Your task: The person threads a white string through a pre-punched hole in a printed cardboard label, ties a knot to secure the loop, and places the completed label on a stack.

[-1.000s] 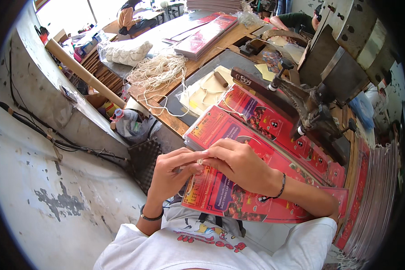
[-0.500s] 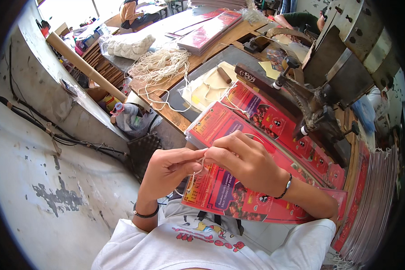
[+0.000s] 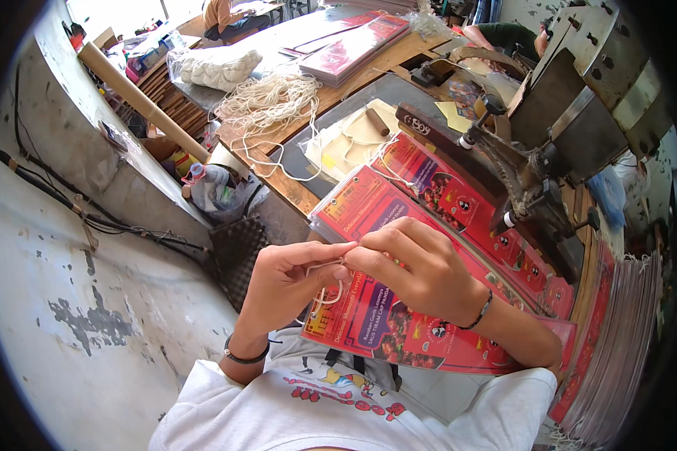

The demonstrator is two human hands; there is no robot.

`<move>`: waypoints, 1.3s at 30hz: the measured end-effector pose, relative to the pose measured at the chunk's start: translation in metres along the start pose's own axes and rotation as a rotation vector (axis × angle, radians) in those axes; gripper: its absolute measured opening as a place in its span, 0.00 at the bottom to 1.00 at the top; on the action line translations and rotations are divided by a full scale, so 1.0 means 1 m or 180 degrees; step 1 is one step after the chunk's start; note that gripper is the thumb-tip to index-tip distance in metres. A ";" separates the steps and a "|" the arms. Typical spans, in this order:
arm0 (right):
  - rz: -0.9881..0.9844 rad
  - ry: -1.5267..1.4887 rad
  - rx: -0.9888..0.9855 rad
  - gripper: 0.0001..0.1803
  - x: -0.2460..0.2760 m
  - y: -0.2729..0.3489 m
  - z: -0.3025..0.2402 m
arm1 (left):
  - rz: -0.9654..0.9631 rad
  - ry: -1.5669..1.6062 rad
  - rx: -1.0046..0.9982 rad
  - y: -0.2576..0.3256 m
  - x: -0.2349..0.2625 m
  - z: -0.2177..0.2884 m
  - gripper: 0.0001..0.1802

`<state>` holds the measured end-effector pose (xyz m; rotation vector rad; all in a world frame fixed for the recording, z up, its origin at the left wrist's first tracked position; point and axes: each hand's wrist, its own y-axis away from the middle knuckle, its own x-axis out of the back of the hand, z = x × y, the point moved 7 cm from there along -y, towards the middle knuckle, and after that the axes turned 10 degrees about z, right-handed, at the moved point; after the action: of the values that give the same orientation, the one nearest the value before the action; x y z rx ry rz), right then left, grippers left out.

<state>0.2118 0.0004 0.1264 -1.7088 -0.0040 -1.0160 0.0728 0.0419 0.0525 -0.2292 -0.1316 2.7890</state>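
Centrally in the frame, the fingertips of the left hand (image 3: 286,282) and right hand (image 3: 417,263) meet, drawn together on a thin white cord (image 3: 340,292); the exact grip of the right fingertips is hidden behind the knuckles. A slack loop of the cord hangs just below the left thumb. Good practice for this step, as judged: hold the pinch firm on one side, guide the cord with the other, and draw both ends evenly so that the loop does not twist or slip. Whether the cord passes through the panel beneath cannot be told. Directly under the hands, at lower centre, lies a red printed panel (image 3: 421,331), with the right forearm across it; rest the arm lightly to avoid creasing the sheet. Immediately above it, a stack of similar panels (image 3: 399,207) slants from the centre toward the right. Further out, loose cord lies in a heap (image 3: 274,101) at upper centre-left, on the wooden table (image 3: 293,195); separate strands before use to prevent snags. At upper right stands a dark metal machine (image 3: 523,180); sleeves and cord should be routed clear of it
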 end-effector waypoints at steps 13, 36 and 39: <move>0.0063 0.0053 -0.0100 0.11 0.008 -0.005 0.008 | -0.0059 0.0012 0.0337 0.004 0.003 -0.002 0.08; 0.0041 -0.0109 -0.0415 0.12 -0.002 0.005 0.015 | 0.0304 -0.1585 -0.1274 0.001 -0.009 0.030 0.11; 0.0064 -0.0123 -0.0396 0.11 -0.001 0.005 0.014 | 0.0371 -0.1468 -0.1081 0.001 -0.010 0.026 0.06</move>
<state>0.2218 0.0099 0.1214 -1.8379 0.0522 -0.9856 0.0773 0.0361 0.0799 0.3431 -0.7244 2.8683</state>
